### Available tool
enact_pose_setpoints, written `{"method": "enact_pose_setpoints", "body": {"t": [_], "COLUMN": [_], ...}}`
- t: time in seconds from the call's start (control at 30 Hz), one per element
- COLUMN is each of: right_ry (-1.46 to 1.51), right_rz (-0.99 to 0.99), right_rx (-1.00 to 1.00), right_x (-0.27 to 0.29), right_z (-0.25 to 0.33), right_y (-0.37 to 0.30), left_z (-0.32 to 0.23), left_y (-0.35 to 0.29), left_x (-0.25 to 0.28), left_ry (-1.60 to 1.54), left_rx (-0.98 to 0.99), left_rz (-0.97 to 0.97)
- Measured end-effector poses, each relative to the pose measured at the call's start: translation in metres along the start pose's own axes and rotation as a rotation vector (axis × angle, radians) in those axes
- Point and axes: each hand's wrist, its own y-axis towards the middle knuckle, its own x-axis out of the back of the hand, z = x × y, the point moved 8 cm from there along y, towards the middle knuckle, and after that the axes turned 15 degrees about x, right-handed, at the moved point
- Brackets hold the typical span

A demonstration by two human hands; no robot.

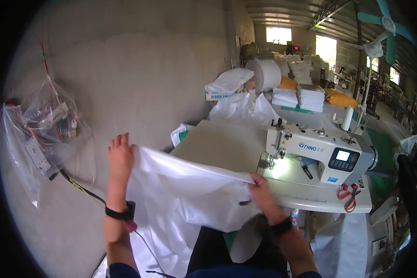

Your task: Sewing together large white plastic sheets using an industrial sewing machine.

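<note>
A large sheet of white fabric (171, 199) is stretched between my hands and drapes down over my lap. At its upper left corner, my left hand (121, 155) is closed on the edge, raised near the wall. My right hand (262, 191) pinches the other end of the same edge, just in front of the sewing machine table (301, 197). The white sewing machine (310, 150) stands to the right, its needle area lit. Red-handled scissors (348, 198) lie on the table by the machine's base, and a small black thread snipper (306, 170) rests under its arm.
Wires and electrical boxes under clear plastic (48, 123) hang on the left wall. Behind the table are stacked white folded pieces (311, 100), a big white roll (265, 75) and orange bundles (341, 98). A teal fan (388, 25) stands at upper right.
</note>
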Motion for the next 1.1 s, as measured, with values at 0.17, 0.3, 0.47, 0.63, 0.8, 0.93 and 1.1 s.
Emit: {"method": "enact_pose_setpoints", "body": {"t": [0.17,0.3,0.47,0.63,0.8,0.93,1.1], "right_ry": [-0.754,-0.362,-1.178,-1.196,-1.009,-0.655,-0.768], "right_rz": [0.598,0.443,0.701,0.356,-0.515,-0.194,-0.485], "right_rx": [0.533,0.578,0.784,0.704,0.308,0.073,-0.071], "right_x": [-0.063,-0.033,-0.027,0.130,0.377,0.376,0.427], "right_z": [0.111,0.123,0.025,0.037,0.122,0.111,0.126], "right_y": [-0.012,-0.019,-0.052,-0.064,-0.157,-0.228,-0.280], "left_z": [-0.149,-0.168,-0.163,-0.043,0.169,0.152,-0.008], "left_y": [-0.134,-0.170,-0.167,-0.033,0.078,0.079,0.064], "left_x": [0.013,-0.020,-0.022,0.017,0.008,-0.084,-0.211], "left_ry": [-0.623,-0.886,-1.057,-0.479,-1.349,-1.020,-0.715], "left_rx": [-0.694,-0.464,-0.271,0.065,0.345,0.490,0.370], "left_rz": [0.499,0.842,1.083,0.209,-0.394,-0.154,0.083]}}
